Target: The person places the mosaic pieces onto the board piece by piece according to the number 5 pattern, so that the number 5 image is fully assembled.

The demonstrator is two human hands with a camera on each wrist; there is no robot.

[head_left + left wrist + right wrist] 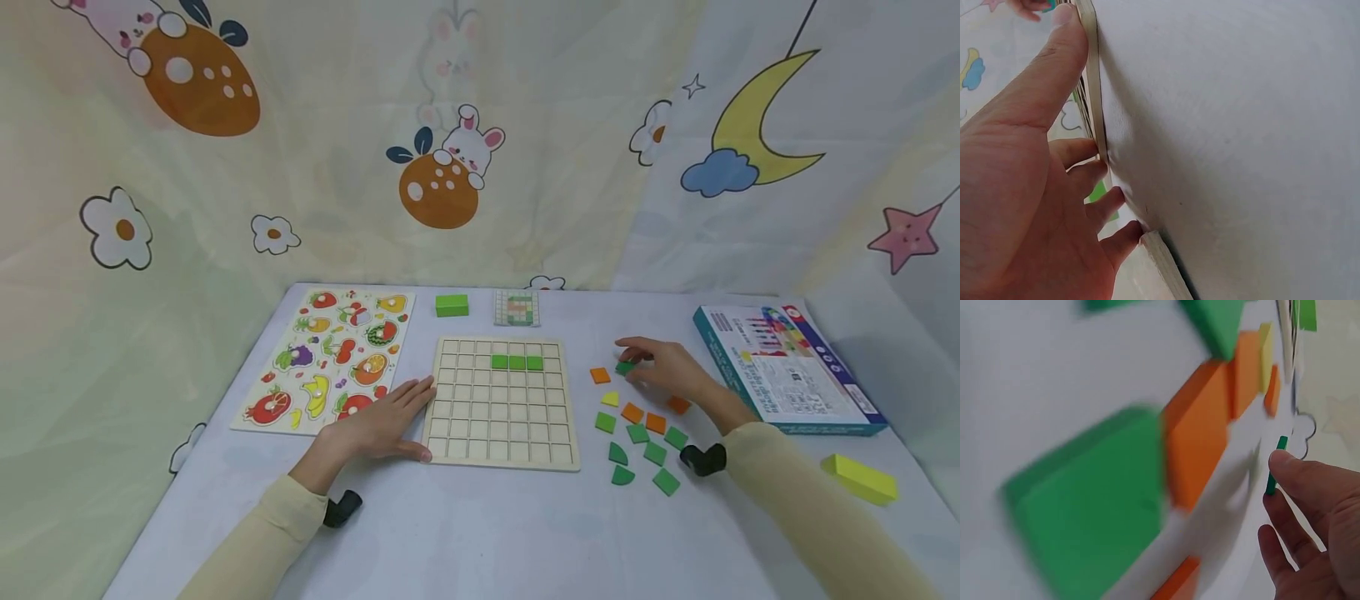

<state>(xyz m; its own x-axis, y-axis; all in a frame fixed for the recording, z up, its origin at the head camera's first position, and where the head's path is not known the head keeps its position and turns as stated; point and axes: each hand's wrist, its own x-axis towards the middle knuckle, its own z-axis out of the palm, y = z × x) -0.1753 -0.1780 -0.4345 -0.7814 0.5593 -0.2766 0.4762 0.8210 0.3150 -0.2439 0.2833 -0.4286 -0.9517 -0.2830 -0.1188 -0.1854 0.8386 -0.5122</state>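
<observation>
Green tile [624, 367] is pinched between thumb and fingers of the right hand [669, 368], right of the wooden grid board [498, 411], near loose orange tiles [632, 412]. Left hand [378, 427], fingers extended, touches the board's left edge. Three green squares [517, 363] occupy adjacent cells in its second row from the far edge.

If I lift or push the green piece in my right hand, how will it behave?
The green piece is probably stiff, looking straight in the right hand. It is likely light, being small and thin. Its flat shape suggests sliding rather than rolling.
</observation>
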